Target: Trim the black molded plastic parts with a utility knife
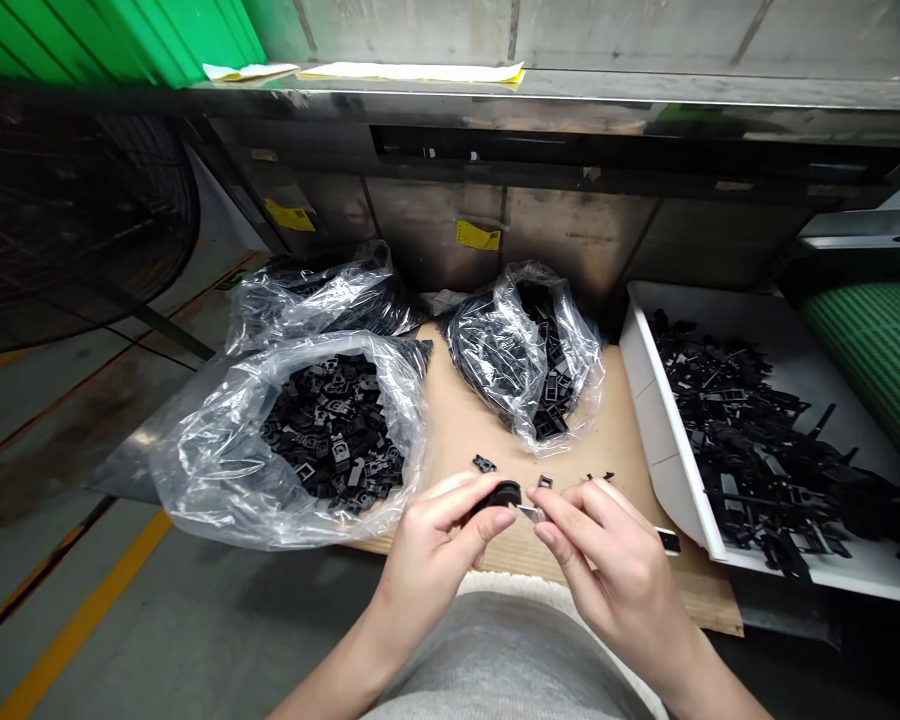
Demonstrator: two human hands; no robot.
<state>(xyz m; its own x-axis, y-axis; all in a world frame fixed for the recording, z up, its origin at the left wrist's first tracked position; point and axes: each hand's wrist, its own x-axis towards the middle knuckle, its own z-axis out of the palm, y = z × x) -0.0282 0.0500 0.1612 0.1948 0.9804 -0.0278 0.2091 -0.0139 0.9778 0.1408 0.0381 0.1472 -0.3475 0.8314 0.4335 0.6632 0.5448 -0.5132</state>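
Note:
My left hand (450, 525) is closed around a black rounded plastic part (505, 494), held between thumb and fingers. Close beside it, my right hand (607, 540) pinches a small light-coloured flat piece (530, 512) by one end. The piece's other end points at the black part; whether they touch I cannot tell. Just beyond my hands, a small black plastic clip (484, 463) and a small black frame-shaped piece (545, 481) lie on the cardboard (457, 410). Some tiny black bits (600, 476) lie by my right fingers.
A clear bag (217, 450) of black parts lies open at left, another bag (315, 290) behind it. A third bag (495, 350) sits mid-table. At right stands a white tray (664, 430) of black parts, beside a green mesh surface (877, 340). A fan (75, 220) stands far left.

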